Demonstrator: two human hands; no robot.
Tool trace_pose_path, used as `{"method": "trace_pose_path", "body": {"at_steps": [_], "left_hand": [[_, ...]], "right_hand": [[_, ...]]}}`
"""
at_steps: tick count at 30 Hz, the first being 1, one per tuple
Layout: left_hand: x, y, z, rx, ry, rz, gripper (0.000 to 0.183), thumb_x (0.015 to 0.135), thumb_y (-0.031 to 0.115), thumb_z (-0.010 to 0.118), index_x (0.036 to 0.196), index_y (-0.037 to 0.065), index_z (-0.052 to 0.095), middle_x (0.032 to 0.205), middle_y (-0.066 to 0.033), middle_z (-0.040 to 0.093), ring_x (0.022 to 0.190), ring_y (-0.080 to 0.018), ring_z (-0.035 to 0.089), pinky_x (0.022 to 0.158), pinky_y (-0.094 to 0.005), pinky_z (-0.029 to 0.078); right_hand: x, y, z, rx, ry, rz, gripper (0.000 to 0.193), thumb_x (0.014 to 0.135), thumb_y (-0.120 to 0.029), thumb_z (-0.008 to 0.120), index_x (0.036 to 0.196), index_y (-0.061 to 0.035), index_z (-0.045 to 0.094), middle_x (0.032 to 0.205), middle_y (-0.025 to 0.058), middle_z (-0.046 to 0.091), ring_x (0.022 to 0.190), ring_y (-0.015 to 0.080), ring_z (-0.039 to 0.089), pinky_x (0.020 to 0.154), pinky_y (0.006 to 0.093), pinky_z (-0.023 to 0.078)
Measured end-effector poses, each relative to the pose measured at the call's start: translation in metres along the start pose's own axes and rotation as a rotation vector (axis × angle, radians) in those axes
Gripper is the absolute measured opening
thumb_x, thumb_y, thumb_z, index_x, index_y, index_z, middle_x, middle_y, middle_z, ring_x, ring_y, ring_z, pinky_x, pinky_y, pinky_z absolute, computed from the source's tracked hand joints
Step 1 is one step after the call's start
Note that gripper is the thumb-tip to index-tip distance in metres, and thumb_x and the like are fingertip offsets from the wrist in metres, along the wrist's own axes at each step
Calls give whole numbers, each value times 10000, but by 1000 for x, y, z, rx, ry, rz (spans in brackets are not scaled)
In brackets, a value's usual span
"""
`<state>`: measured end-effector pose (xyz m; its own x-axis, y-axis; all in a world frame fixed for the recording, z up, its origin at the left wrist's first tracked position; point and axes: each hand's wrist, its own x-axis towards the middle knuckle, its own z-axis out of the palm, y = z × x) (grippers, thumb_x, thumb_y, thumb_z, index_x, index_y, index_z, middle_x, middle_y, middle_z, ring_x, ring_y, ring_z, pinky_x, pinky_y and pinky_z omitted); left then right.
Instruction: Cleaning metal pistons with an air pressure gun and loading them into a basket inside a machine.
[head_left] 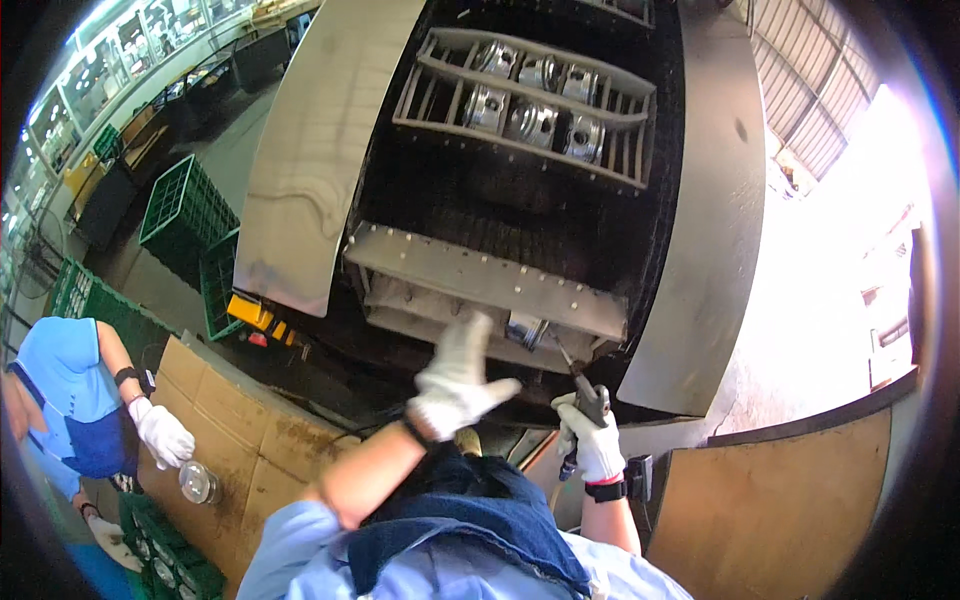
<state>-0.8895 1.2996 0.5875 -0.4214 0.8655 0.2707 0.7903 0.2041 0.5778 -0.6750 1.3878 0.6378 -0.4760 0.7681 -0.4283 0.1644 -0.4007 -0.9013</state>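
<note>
My left hand (458, 385), in a white glove, reaches over the near edge of a metal tray (480, 262). Its thumb sticks out, its fingers are stretched and blurred, and nothing shows in it. A shiny metal piston (526, 330) lies in the tray, to the right of those fingers and apart from them. Gloved in white too, my right hand (592, 440) grips an air blow gun (594, 398). The thin nozzle of the gun points up and left, with its tip close to the piston.
Farther back, a slatted metal rack (520, 140) holds several pistons on a dark conveyor belt (500, 200). Metal side panels (715, 220) flank it. At left, a co-worker's gloved hand (165, 436) is beside a round metal part (200, 483) on cardboard (270, 440). Green crates (187, 208) stand beyond.
</note>
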Motion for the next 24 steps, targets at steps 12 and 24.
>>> {"method": "trace_pose_path", "body": {"at_steps": [12,24], "left_hand": [[26,26,-8,-481,-94,-513,693,681,265,804,1247,12,494,1103,-190,628,986,-281,653,885,-404,537],[-26,-56,-129,-2377,-96,-435,645,768,361,572,1223,-93,511,930,-224,644,667,-285,649,411,-320,527]], "right_hand": [[-30,-10,-43,-71,-174,161,136,850,-88,673,958,-7,691,596,-4,519,437,89,460,417,250,361],[-13,-67,76,-227,-726,94,205,838,-119,724,994,13,721,631,-2,583,490,72,498,469,238,389]]}}
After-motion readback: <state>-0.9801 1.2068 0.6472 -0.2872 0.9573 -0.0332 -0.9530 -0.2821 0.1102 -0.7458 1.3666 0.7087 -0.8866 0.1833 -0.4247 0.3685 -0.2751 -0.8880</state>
